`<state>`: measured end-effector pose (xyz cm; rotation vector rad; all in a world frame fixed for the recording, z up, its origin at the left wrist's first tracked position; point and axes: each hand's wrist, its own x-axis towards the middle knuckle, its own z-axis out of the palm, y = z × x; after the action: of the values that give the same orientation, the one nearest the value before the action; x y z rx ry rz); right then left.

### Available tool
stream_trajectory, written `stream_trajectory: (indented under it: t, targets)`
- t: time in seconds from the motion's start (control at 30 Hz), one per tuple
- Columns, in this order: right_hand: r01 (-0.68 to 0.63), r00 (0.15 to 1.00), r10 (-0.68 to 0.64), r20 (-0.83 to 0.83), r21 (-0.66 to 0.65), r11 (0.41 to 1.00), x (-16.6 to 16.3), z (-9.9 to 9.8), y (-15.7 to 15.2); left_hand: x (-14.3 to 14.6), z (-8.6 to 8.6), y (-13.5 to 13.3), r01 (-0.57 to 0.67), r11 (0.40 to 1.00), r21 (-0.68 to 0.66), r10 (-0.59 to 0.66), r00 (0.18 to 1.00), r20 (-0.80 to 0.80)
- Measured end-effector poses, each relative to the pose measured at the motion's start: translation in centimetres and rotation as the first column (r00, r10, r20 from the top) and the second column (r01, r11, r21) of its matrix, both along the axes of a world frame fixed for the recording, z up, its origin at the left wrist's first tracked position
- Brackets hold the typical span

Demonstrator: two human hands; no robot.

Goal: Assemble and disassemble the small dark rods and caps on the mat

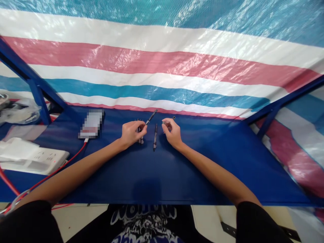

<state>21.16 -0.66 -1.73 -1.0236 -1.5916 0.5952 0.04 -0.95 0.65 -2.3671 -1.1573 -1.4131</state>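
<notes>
My left hand pinches a dark pen between thumb and fingers, its far end slanting up to the right. Partly hidden beneath that hand lie several similar pens, side by side on the blue table. Another pen rests alone on the tabletop between my hands. My right hand is held to the right of it, thumb and fingertips closed together. Whatever small thing may be in that pinch is too tiny to identify. Just beyond the right hand is a small dark round piece.
On the left lies a phone with a red charging cable. A white power strip sits at the left edge. Striped plastic sheeting hangs behind the table, with blue metal braces at the sides.
</notes>
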Motion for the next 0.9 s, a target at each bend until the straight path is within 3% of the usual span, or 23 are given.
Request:
stream_trajectory:
  t: [0.3, 0.63, 0.9]
  targets:
    - [0.006, 1.0, -0.006, 0.004, -0.002, 1.0, -0.24, 0.5, -0.24, -0.9, -0.58, 0.24, -0.024, 0.999, -0.047, 0.022, 0.999, -0.038]
    - [-0.025, 1.0, 0.025, -0.012, 0.005, 1.0, -0.1, 0.3, -0.06, -0.72, -0.86, 0.74, 0.034, 0.987, -0.158, -0.043, 0.998, -0.053]
    - [-0.061, 0.998, 0.061, 0.023, -0.008, 0.998, -0.09, 0.1, 0.01, -0.74, -1.03, 0.74, 0.089, 0.984, -0.157, -0.101, 0.992, -0.069]
